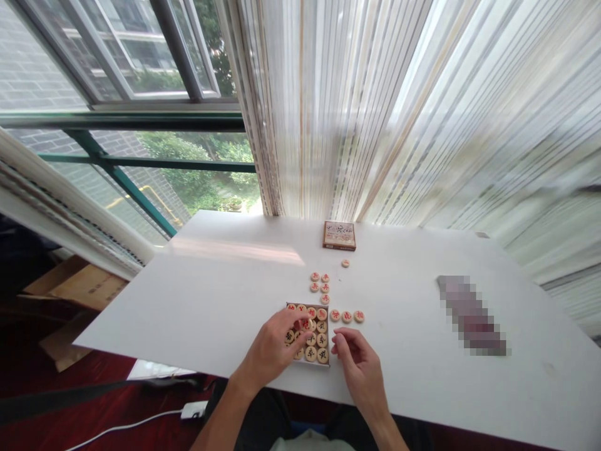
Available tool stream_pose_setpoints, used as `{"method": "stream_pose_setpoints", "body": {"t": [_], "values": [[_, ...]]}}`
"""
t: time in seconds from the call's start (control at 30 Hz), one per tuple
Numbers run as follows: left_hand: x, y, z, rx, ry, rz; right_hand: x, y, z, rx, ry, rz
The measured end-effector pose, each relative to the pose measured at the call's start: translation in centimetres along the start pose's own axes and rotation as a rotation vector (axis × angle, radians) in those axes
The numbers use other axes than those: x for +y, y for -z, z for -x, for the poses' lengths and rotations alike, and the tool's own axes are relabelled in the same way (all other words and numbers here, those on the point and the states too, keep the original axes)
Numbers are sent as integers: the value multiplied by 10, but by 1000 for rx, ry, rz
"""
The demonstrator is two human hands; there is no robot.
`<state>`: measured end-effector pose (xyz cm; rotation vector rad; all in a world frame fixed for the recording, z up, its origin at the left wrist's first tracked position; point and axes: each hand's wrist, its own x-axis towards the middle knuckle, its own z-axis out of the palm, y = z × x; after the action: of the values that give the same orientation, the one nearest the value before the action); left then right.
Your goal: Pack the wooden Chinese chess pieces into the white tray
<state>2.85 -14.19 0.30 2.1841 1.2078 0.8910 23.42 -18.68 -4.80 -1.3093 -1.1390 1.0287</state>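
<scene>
An open box (329,338) near the table's front edge holds rows of round wooden chess pieces, red-marked at the back and black-marked in front. Over the box, my left hand (272,347) pinches a red-marked piece (306,324) between thumb and fingers and hides part of the rows. My right hand (359,363) is just right of the box, its fingers curled in and thumb near the index finger; whether anything is between them is hidden. Three red-marked pieces (346,316) lie in a row right of the box. Several more (325,287) lie behind it.
On the white table (211,300), a patterned box lid (339,236) lies at the back, with a single piece (345,263) in front of it. A blurred-out object (472,316) lies at the right. Curtains and a window stand behind; cardboard (89,285) is at the left.
</scene>
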Motion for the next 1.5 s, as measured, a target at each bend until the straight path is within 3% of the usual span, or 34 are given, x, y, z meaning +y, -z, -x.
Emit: {"method": "stream_pose_setpoints", "body": {"t": [0.23, 0.57, 1.07, 1.37, 1.43, 1.5], "values": [[-2, -9, -2, 7, -1, 124, -3, -2, -1, -46, -4, -10], [-5, -4, -2, 93, 129, 218, -2, -1, 0, -60, 0, 14], [12, -10, -4, -68, 154, 320, -8, -3, 1, -61, 47, 24], [19, -13, 0, -85, 162, 386, -19, -4, -5, -179, 84, 19], [14, -11, 1, -50, 101, 329, -20, -5, -7, -176, 106, 31], [3, -9, 3, 56, 29, 237, -21, -7, -9, -151, 137, 75]]}}
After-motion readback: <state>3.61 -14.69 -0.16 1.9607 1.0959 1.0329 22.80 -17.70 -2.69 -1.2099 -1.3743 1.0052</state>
